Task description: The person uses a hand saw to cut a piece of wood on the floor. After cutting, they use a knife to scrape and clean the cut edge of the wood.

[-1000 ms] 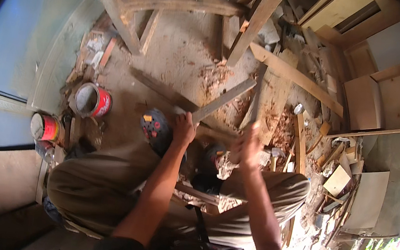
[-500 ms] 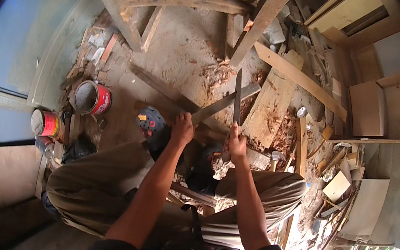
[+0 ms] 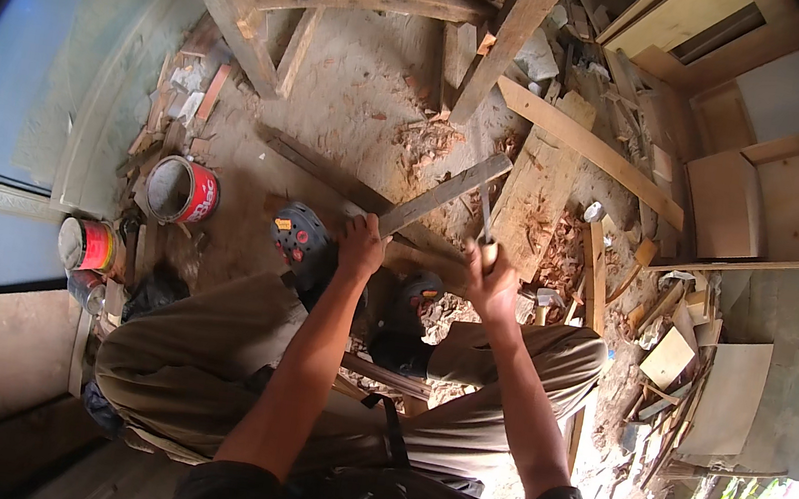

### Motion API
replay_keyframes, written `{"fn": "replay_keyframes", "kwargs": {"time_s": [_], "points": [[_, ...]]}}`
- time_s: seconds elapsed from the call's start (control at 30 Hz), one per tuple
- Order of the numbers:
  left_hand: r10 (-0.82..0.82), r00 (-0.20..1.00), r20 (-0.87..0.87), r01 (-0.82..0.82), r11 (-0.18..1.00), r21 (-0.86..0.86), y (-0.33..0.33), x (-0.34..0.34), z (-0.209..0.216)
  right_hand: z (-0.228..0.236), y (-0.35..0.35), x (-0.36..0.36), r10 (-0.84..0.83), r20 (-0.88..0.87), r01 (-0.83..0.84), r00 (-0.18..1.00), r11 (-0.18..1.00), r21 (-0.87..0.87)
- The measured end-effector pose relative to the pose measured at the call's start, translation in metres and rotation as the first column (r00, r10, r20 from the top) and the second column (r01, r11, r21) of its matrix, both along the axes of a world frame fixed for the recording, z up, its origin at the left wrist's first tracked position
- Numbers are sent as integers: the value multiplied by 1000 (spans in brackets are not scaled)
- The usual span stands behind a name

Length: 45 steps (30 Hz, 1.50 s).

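Note:
My left hand [image 3: 359,246] is closed round the near end of a narrow wooden strip [image 3: 449,194]. The strip slants up to the right, crossing above a second, darker strip [image 3: 324,172] on the ground. In my right hand [image 3: 496,284] is the pale handle of a long-bladed knife [image 3: 487,211]. Its blade points away from me, close to the strip's right side; motion blurs the far part, and I cannot tell whether it touches the wood. A dark perforated clog [image 3: 300,236] on one foot sits just left of my left hand; the other foot is between my forearms.
A wooden frame [image 3: 371,6] stands at the far side. A red can [image 3: 183,191] and a smaller can [image 3: 85,245] are at the left. Right of my hands lie a wide plank [image 3: 535,182], a long board [image 3: 594,154], wood chips and a hammer [image 3: 548,301]. Panels [image 3: 723,206] lean further right.
My right hand has moved slightly right and turned, so the knife's blade shows narrower and blurred. My left hand still grips the strip. The whole view has shifted a little.

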<state>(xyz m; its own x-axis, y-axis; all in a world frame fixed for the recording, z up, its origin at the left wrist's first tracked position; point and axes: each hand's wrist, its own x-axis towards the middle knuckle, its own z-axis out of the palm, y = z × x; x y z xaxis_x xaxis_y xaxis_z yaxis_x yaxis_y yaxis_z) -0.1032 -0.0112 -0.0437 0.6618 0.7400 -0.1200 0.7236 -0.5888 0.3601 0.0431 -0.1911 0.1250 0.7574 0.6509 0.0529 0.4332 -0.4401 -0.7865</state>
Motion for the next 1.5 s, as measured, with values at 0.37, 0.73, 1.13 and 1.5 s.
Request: {"fn": "replay_keyframes", "kwargs": {"time_s": [0.37, 0.73, 1.13, 1.5], "points": [[-65, 996, 68, 43, 959, 278, 0, -13, -15, 101, 61, -62, 567, 368, -584, 737, 808, -74], [-7, 1000, 12, 9, 985, -170, -1, 9, 6, -75, 0, 79, 374, 172, -178, 912, 734, -655], [10, 996, -90, -16, 998, -66, -8, 17, 3, -31, -1, 35, 528, 198, -268, 826, 676, -687], [-73, 994, -83, 76, 996, 42, -11, 23, 18, -105, -42, 108, 362, 206, -93, 909, 659, -747]]}}
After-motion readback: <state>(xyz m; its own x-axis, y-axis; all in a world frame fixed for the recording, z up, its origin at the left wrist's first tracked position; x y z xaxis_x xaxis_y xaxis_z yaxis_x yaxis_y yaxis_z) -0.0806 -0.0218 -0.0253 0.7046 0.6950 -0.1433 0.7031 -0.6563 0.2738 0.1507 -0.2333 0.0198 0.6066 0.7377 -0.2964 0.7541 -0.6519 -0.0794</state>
